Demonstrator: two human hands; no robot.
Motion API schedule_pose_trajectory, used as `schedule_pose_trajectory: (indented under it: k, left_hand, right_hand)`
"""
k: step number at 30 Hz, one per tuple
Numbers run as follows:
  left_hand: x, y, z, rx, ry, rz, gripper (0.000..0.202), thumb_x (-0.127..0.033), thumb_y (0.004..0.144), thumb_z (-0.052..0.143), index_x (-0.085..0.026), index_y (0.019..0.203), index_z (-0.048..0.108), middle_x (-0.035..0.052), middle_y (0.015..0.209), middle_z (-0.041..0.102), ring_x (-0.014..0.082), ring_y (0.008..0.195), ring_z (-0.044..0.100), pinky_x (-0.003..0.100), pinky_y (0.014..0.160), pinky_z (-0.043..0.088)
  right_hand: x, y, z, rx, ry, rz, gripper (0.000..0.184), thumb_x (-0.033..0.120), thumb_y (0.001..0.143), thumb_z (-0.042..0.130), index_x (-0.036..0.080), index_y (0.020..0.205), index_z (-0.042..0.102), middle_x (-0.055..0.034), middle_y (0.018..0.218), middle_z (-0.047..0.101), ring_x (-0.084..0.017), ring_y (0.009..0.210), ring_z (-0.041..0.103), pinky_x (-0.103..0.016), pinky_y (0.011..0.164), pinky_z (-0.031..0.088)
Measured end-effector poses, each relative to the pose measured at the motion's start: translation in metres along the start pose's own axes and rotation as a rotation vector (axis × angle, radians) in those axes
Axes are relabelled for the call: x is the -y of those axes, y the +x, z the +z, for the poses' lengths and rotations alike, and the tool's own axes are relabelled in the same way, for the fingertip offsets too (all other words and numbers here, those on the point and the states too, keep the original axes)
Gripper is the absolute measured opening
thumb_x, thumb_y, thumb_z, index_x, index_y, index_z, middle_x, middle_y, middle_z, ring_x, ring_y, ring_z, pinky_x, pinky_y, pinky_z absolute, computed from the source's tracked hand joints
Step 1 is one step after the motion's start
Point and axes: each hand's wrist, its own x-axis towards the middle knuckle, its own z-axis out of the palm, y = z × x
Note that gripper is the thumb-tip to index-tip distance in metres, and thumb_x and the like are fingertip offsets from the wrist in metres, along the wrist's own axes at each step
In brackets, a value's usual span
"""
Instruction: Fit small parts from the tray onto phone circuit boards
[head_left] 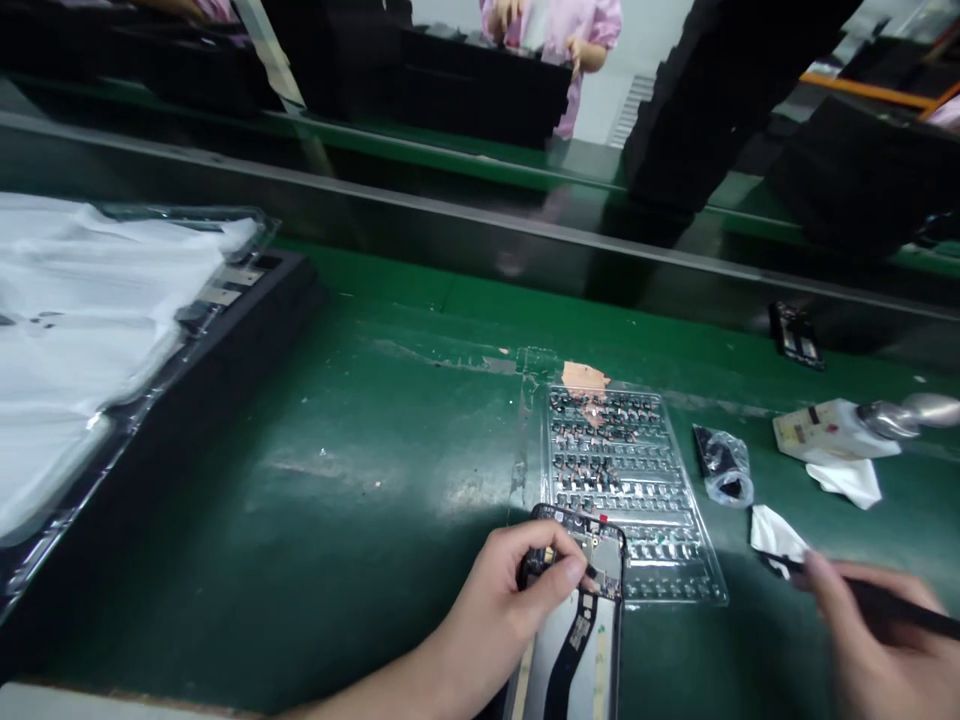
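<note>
An opened phone (609,640) with a bare metal inside and a black ribbon cable (574,645) lies in front of me. My left hand (510,590) is over its upper part, thumb and forefinger pinched by the circuit board (606,555). A small dark bit shows at those fingertips; what it is I cannot make out. At the right, my right hand (877,630), blurred, grips slim black tweezers (900,603), their tip over a white wipe (772,530). Partly under the phone's top end is a clear plastic tray (667,520) holding rows of small parts.
A spray-topped white bottle (817,430), a small bagged black item (724,465) and another phone part (796,335) lie to the right. A black bin (255,300) with white sheeting (90,330) stands left. Across the rail, a person in pink (559,30) works.
</note>
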Motion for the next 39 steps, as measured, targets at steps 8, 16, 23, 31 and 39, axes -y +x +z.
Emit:
schedule_pose_trajectory:
  k: [8, 16, 23, 31, 39]
  left_hand:
    - [0.003, 0.0, 0.002, -0.055, 0.12, 0.081, 0.024, -0.029, 0.084, 0.051, -0.015, 0.065, 0.054, -0.0027, 0.061, 0.046, 0.0102, 0.061, 0.041, 0.021, 0.059, 0.029]
    - [0.001, -0.003, 0.003, -0.073, 0.227, 0.14, 0.023, -0.027, 0.085, 0.048, -0.015, 0.067, 0.054, -0.0016, 0.064, 0.05, 0.0114, 0.064, 0.045, 0.022, 0.062, 0.031]
    - [0.002, -0.004, 0.003, -0.071, 0.255, 0.164, 0.023, -0.027, 0.086, 0.047, -0.015, 0.067, 0.054, -0.0017, 0.064, 0.05, 0.0113, 0.064, 0.046, 0.022, 0.062, 0.032]
    - [0.002, -0.005, 0.004, -0.063, 0.256, 0.156, 0.022, -0.027, 0.086, 0.048, -0.016, 0.068, 0.055, -0.0015, 0.065, 0.052, 0.0116, 0.065, 0.047, 0.022, 0.063, 0.032]
    - [0.001, -0.003, 0.004, -0.068, 0.262, 0.155, 0.024, -0.029, 0.085, 0.048, -0.015, 0.067, 0.056, -0.001, 0.063, 0.052, 0.0123, 0.064, 0.047, 0.022, 0.062, 0.032]
  right_hand:
    - [-0.027, 0.002, -0.002, 0.181, -0.369, -0.059, 0.046, 0.064, 0.072, 0.046, 0.022, 0.076, 0.062, -0.0012, 0.054, 0.059, -0.02, 0.047, 0.055, -0.029, 0.045, 0.039]
    - [-0.03, -0.002, -0.005, 0.141, -0.288, -0.029, 0.05, 0.063, 0.076, 0.044, 0.018, 0.08, 0.065, -0.0068, 0.074, 0.069, -0.026, 0.074, 0.063, -0.03, 0.063, 0.042]
    - [-0.027, 0.0, 0.0, 0.196, -0.346, -0.013, 0.051, 0.065, 0.074, 0.044, 0.02, 0.082, 0.065, -0.0029, 0.059, 0.063, -0.019, 0.046, 0.053, -0.029, 0.049, 0.039]
    - [0.037, -0.021, 0.009, 0.224, 0.481, 0.035, 0.018, 0.038, 0.073, 0.065, 0.021, 0.075, 0.059, -0.0008, 0.076, 0.061, -0.016, 0.068, 0.056, -0.025, 0.06, 0.042]
    - [0.082, -0.042, 0.042, 0.613, 1.055, -0.073, 0.005, 0.019, 0.077, 0.063, 0.021, 0.08, 0.059, -0.0027, 0.071, 0.064, -0.015, 0.07, 0.057, -0.025, 0.06, 0.047]
